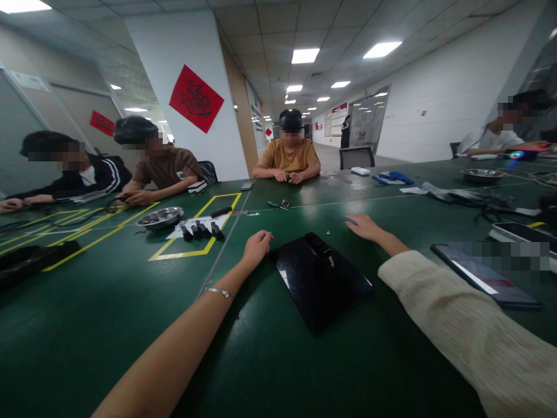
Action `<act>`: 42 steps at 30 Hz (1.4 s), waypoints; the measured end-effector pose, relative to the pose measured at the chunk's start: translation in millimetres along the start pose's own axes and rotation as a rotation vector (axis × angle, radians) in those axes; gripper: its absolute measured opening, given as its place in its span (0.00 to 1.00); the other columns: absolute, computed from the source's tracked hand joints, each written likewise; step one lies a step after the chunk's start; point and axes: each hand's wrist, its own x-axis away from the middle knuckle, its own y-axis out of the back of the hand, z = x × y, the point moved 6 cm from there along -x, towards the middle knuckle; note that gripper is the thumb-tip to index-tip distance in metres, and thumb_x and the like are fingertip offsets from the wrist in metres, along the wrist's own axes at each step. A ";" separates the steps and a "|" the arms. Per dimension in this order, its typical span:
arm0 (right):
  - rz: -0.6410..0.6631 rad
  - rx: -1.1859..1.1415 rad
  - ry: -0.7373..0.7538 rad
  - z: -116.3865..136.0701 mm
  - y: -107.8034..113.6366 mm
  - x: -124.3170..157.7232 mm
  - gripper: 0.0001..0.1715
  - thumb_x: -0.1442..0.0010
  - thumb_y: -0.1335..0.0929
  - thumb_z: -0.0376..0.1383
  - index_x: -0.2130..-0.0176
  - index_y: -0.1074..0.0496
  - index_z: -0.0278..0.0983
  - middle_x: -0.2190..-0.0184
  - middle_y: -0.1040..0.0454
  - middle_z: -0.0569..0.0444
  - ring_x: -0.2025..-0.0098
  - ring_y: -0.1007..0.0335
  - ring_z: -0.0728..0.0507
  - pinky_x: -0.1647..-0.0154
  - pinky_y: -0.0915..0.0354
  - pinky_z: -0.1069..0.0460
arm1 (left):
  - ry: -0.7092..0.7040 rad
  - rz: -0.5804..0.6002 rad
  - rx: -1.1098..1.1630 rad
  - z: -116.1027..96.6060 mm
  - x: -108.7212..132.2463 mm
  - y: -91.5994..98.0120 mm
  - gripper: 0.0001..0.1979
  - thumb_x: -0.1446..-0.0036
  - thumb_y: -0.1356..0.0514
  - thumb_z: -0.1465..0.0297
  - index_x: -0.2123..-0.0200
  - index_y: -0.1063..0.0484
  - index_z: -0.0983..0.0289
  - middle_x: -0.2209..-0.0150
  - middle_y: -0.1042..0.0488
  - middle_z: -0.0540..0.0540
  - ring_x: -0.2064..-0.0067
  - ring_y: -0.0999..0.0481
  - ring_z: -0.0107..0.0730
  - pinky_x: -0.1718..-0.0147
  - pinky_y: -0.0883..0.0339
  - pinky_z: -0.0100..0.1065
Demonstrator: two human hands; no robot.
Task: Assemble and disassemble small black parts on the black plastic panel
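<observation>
A glossy black square plate (335,302) lies on the green table between my arms, one corner toward me. A black bracket-like piece (319,246) stands on its far part; together they look like a monitor stand base. My left hand (257,248) is just beyond the plate's left corner, its fingers curled together; anything inside them is hidden. My right hand (364,226) reaches over the table right of the plate, fingers stretched out and holding nothing. A tiny white piece (328,233) lies between the plate's far corner and my right hand.
Left stand a metal bowl (161,217) and several black cylindrical parts (201,230) on paper. A green-handled tool (275,205) lies ahead. At right are a phone-like tablet (483,276) and plastic bags (452,194). Several people sit around the table, one person (288,157) opposite.
</observation>
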 end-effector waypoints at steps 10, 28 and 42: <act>0.002 0.057 0.311 69.0 -14.5 6.4 0.19 0.39 0.41 0.34 0.55 0.27 0.32 0.52 0.30 0.45 0.51 0.37 0.45 0.48 0.45 0.52 | -0.022 0.025 -0.046 -3.5 1.2 -1.4 0.13 0.49 0.50 0.60 0.74 0.32 0.62 0.88 0.39 0.43 0.84 0.39 0.25 0.78 0.46 0.28; -0.194 -0.077 0.224 100.6 17.6 18.8 0.21 0.37 0.42 0.41 0.62 0.26 0.33 0.61 0.26 0.48 0.59 0.33 0.46 0.58 0.41 0.54 | -0.140 -0.036 -0.495 -36.2 21.0 -0.5 0.12 0.43 0.51 0.62 0.67 0.32 0.60 0.79 0.31 0.49 0.74 0.32 0.31 0.75 0.49 0.29; -0.177 -0.118 0.519 234.1 68.8 109.6 0.18 0.40 0.39 0.43 0.71 0.25 0.39 0.70 0.26 0.52 0.63 0.36 0.44 0.59 0.48 0.49 | -0.458 -0.104 -0.500 -52.8 44.2 -8.7 0.19 0.46 0.50 0.57 0.59 0.34 0.65 0.69 0.26 0.58 0.66 0.26 0.38 0.66 0.38 0.33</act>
